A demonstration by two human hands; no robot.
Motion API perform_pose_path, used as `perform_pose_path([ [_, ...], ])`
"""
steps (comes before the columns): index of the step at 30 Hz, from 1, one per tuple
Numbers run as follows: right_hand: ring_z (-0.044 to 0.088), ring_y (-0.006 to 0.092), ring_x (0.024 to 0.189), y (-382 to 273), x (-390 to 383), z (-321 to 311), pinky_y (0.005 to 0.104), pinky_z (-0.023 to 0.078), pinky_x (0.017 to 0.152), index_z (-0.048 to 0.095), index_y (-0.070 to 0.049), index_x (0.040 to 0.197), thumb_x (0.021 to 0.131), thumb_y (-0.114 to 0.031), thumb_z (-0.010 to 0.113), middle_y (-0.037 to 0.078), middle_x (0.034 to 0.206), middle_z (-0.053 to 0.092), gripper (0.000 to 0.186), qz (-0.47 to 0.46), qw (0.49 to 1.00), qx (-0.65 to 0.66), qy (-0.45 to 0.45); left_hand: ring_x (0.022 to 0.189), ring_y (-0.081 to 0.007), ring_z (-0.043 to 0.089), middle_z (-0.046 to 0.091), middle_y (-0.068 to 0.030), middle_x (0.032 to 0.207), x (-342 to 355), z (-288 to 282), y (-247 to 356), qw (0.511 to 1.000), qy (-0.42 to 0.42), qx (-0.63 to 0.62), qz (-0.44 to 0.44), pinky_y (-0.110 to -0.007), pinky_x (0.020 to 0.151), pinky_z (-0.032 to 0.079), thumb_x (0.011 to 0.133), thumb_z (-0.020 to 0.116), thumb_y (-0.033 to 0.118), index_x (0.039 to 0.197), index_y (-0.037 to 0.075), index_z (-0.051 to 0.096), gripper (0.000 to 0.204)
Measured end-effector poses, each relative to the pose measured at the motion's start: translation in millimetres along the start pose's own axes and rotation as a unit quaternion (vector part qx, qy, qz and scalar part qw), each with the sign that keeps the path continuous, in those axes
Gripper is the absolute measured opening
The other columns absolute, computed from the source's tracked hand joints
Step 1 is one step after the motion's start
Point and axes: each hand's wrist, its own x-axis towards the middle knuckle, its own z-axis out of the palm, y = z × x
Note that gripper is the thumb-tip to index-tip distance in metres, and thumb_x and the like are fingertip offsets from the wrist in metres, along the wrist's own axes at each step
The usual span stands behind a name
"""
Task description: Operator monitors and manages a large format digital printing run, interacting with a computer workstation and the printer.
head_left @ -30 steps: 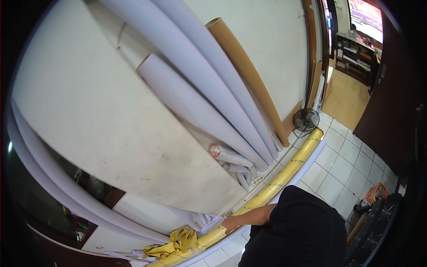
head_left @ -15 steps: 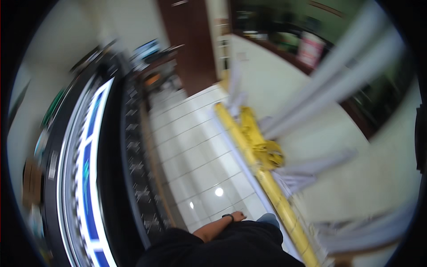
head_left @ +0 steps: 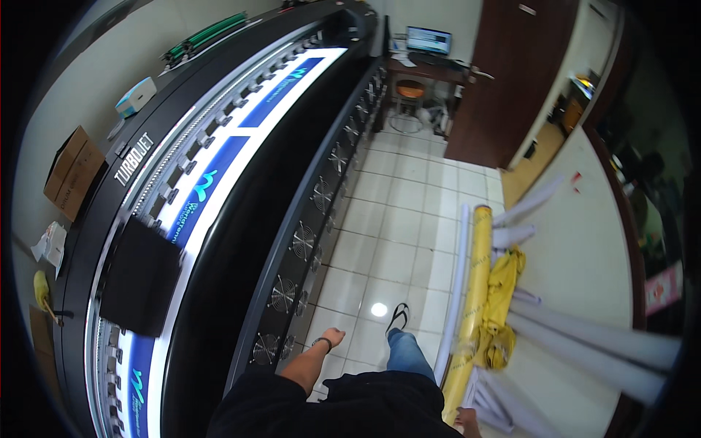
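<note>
My left hand (head_left: pixel 331 338), with a watch or band at the wrist, hangs over the white tiles beside a large black printer (head_left: pixel 252 219), its fingers curled around nothing visible. A blue-and-white printed sheet (head_left: pixel 277 95) lies on the printer under a dark carriage (head_left: pixel 142 270). My right hand (head_left: pixel 466 422) is at the lower edge near a long yellow roll (head_left: pixel 480 241) on the floor, its fingers too hidden to judge. Beside that roll lie a pale roll (head_left: pixel 456 277) and crumpled yellow material (head_left: pixel 500 292). My jeans leg (head_left: pixel 409 354) and sandal (head_left: pixel 398 317) show between my hands.
A tiled aisle (head_left: pixel 372 219) runs to a desk with a monitor (head_left: pixel 428 41), a stool (head_left: pixel 410 90) and a dark door (head_left: pixel 496 95). Pale rolls (head_left: pixel 599 336) lean along the right wall. A cardboard box (head_left: pixel 73 171) sits behind the printer at left.
My view has swung from the leaning rolls and wall to along the aisle, bringing the printer into the left side. My left hand has left the yellow roll; my right hand has appeared low at right.
</note>
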Motion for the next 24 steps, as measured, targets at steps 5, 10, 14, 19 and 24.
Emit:
perform_pose_path([
  [5, 0.063, 0.0303, 0.082, -232, 88, -35, 0.0440, 0.054, 0.066, 0.064, -0.002, 0.100, 0.084, -0.029, 0.058, 0.017, 0.094, 0.065, 0.032, -0.117, 0.935, -0.331, 0.046, 0.078, -0.0228, 0.068, 0.070, -0.0136, 0.091, -9, -23, 52, 0.983, 0.044, -0.160, -0.077, -0.036, 0.070, 0.054, 0.085, 0.061, 0.035, 0.103, 0.001, 0.067, 0.039],
  [10, 0.066, 0.0373, 0.086, -521, 104, 88, 0.0450, 0.052, 0.075, 0.068, 0.003, 0.090, 0.076, -0.028, 0.064, 0.025, 0.088, 0.068, 0.034, -0.368, 0.845, -0.382, 0.070, 0.089, -0.0264, 0.064, 0.065, -0.0120, 0.101, 2, -80, 104, 0.941, 0.271, -0.194, 0.065, -0.036, 0.076, 0.051, 0.086, 0.065, 0.022, 0.109, 0.000, 0.060, 0.032],
  [14, 0.060, 0.0453, 0.091, -722, 43, 226, 0.0509, 0.049, 0.081, 0.060, 0.004, 0.089, 0.077, -0.020, 0.063, 0.029, 0.095, 0.063, 0.027, -0.539, 0.795, -0.277, 0.017, 0.118, -0.0403, 0.043, 0.040, -0.0267, 0.127, 17, -146, 175, 0.774, 0.626, -0.090, 0.040, -0.045, 0.099, 0.041, 0.080, 0.066, 0.012, 0.120, -0.007, 0.048, 0.048],
  [19, 0.058, 0.0411, 0.080, -864, -54, 342, 0.0502, 0.047, 0.070, 0.059, -0.001, 0.076, 0.079, -0.020, 0.056, 0.024, 0.085, 0.061, 0.020, -0.641, 0.708, -0.275, -0.109, 0.122, -0.0444, 0.039, 0.027, -0.0300, 0.139, 97, -153, 277, 0.734, 0.633, -0.223, -0.104, -0.047, 0.102, 0.037, 0.081, 0.067, 0.016, 0.124, -0.008, 0.043, 0.055],
  [24, 0.063, 0.0422, 0.085, -905, -61, 388, 0.0493, 0.050, 0.074, 0.061, 0.001, 0.083, 0.078, -0.019, 0.056, 0.026, 0.086, 0.064, 0.021, -0.596, 0.726, -0.317, -0.131, 0.110, -0.0280, 0.056, 0.054, -0.0189, 0.124, 187, -233, 427, 0.940, 0.058, -0.280, 0.185, -0.039, 0.087, 0.047, 0.088, 0.065, 0.028, 0.118, -0.002, 0.054, 0.044],
])
